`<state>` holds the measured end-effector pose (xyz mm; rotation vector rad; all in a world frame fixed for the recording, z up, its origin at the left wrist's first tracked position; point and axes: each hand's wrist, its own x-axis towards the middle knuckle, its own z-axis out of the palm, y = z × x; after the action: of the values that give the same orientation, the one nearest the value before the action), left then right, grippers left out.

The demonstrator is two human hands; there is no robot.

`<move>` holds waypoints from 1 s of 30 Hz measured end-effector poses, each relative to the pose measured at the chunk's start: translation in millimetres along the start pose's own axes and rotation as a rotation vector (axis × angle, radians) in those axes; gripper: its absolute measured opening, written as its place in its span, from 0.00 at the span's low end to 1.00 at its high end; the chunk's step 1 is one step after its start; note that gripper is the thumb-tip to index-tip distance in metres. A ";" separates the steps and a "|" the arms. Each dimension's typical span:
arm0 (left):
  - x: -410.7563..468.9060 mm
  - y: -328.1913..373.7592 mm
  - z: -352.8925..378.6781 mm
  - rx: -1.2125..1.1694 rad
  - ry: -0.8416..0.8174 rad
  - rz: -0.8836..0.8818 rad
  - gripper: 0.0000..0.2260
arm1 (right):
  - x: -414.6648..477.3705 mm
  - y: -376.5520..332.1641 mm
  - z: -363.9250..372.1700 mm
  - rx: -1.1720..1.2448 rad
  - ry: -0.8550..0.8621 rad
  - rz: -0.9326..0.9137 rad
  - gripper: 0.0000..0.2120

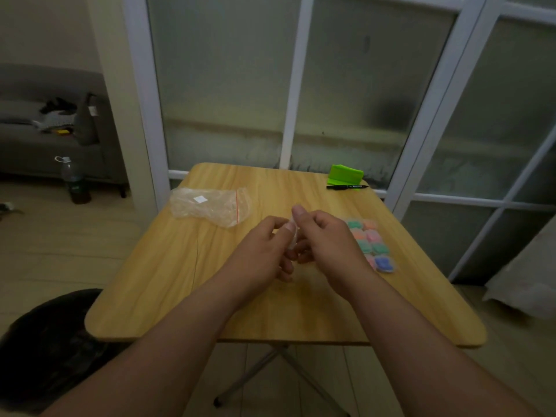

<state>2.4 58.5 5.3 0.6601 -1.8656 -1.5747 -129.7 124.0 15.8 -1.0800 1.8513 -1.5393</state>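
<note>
So there's a tiny clear plastic packet (293, 237) pinched between both hands just above the middle of the wooden table (180, 281). The left hand (264, 248) and right hand (328, 239) each have thumb and fingers curled onto it, too blurry to tell what's inside. Rows of little pastel packets (371, 245) sit just beside the right hand, a crumpled clear zip bag (210, 206) lies back left, and a black marker (347, 186) touches a green holder (346, 174) at the far right corner.

the small clear plastic packet (293, 239) you hold is see-through and nearly colourless, and what is inside is too faint to tell. it stands roughly upright, pinched between your left hand (264, 251) and right hand (328, 245), above the middle of the wooden table (180, 281).
</note>
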 end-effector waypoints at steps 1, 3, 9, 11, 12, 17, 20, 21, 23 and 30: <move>0.0 -0.5 1.0 0.021 0.010 0.022 0.13 | 0.1 0.8 0.6 0.009 -0.011 -0.007 0.19; 1.9 -3.7 6.1 0.055 0.033 0.078 0.13 | 0.5 2.0 2.4 -0.001 0.003 -0.016 0.18; 7.3 -18.4 23.5 0.235 0.224 0.190 0.13 | 5.3 11.5 19.1 -0.186 0.087 -0.035 0.18; 6.9 -19.0 25.4 0.220 0.286 0.192 0.12 | 7.6 13.5 20.3 -0.395 0.083 -0.084 0.13; 7.2 -17.8 25.4 0.195 0.311 0.186 0.12 | 7.5 13.7 19.8 -0.411 0.099 -0.086 0.12; 11.2 -6.3 19.8 -0.164 0.297 -0.011 0.11 | 11.9 7.7 17.9 -0.031 0.129 0.045 0.18; 11.7 -4.8 18.6 -0.296 0.238 -0.127 0.11 | 16.6 8.8 12.3 -0.202 0.119 -0.078 0.17; 11.8 -5.1 16.7 -0.336 0.222 -0.149 0.11 | 18.1 8.5 10.5 -0.217 0.119 -0.102 0.17; 13.3 -4.2 10.0 -0.435 0.137 -0.207 0.13 | 25.6 7.4 4.5 -0.199 0.135 -0.115 0.15; 14.2 2.9 -15.2 -0.662 -0.209 -0.378 0.17 | 39.8 -14.9 -1.2 -0.312 -0.165 -0.194 0.12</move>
<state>3.5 38.4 11.7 0.5702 -1.2522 -2.4215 -149.2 91.4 34.8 -1.5193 1.9598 -1.2407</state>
